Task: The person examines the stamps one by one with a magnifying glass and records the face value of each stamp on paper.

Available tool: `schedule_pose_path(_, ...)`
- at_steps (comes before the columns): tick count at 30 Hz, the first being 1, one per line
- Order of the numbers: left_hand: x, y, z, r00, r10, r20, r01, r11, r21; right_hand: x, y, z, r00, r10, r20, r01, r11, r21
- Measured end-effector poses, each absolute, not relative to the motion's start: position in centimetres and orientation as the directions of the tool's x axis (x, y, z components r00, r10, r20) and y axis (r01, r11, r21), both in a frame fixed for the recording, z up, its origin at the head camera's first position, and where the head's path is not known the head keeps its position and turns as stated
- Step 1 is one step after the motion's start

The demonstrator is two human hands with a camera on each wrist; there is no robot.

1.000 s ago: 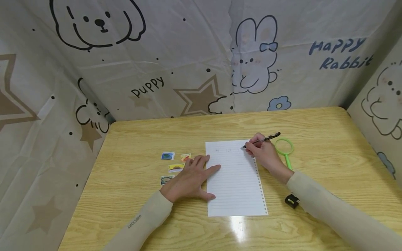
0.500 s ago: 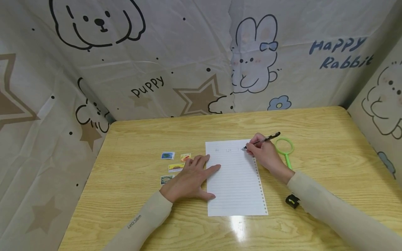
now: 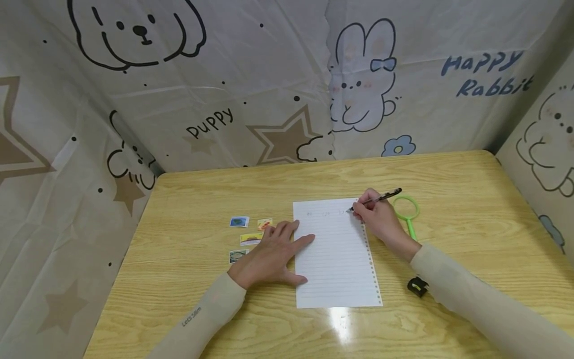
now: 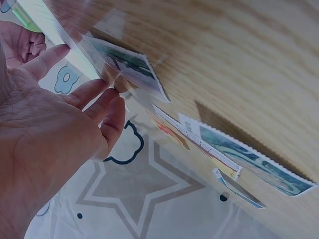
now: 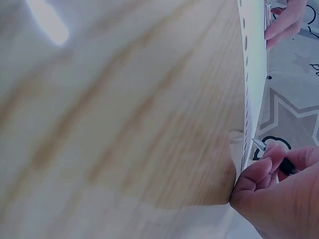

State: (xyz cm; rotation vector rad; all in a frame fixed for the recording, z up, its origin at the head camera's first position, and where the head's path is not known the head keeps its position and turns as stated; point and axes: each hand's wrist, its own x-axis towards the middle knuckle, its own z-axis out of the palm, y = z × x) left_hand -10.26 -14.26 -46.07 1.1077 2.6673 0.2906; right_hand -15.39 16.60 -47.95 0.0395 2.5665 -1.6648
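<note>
A lined sheet of paper (image 3: pixel 334 264) with punched holes down its right edge lies on the wooden table. My right hand (image 3: pixel 381 219) pinches a black pen (image 3: pixel 381 197), its tip at the sheet's upper right. Faint handwritten marks (image 3: pixel 326 213) run along the top line. In the right wrist view the pen tip (image 5: pixel 258 144) points at the paper. My left hand (image 3: pixel 271 257) rests with spread fingers across the paper's left edge. Several stamps lie left of it: a blue one (image 3: pixel 239 222), a red-and-cream one (image 3: pixel 264 224), a yellow one (image 3: pixel 250 239) and a dark green one (image 4: pixel 254 162), partly behind my wrist.
A green magnifying glass (image 3: pixel 411 230) lies right of my right hand. Nearer me, a small black object (image 3: pixel 417 286) sits beside my right sleeve, partly covered. Cartoon-printed cloth (image 3: pixel 269 75) stands behind the table (image 3: pixel 188 199) and at both sides.
The pen tip has shifted slightly along the top line, and a third group of faint marks now shows there. My left hand has stayed in place on the paper.
</note>
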Motion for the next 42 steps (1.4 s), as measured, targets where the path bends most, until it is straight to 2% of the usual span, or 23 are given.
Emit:
schedule_pose_path(18,-10.4,-14.14,-46.12,-0.688,0.71,-0.148,0.661,0.698,0.276,-15.37,16.81,-47.44,-0.98,0.04,-0.194,0.197,0.311,-0.93)
schedule_pose_path(25,-10.38,-14.15,-46.18,-0.687,0.712,-0.144,0.665,0.696,0.27,-15.16,16.74,-47.55,-0.98,0.042,-0.193,0.197,0.274,-0.941)
schedule_pose_path(34,-10.29,-14.18,-46.05,-0.692,0.698,-0.183,0.634,0.709,0.309,-14.84,17.13,-47.51,-0.977,-0.048,-0.206,0.204,0.058,-0.977)
schedule_pose_path(42,-10.23,-14.26,-46.1,-0.693,0.7,-0.169,0.641,0.707,0.299,-14.57,16.89,-47.1,-0.99,0.034,-0.134,0.136,0.069,-0.988)
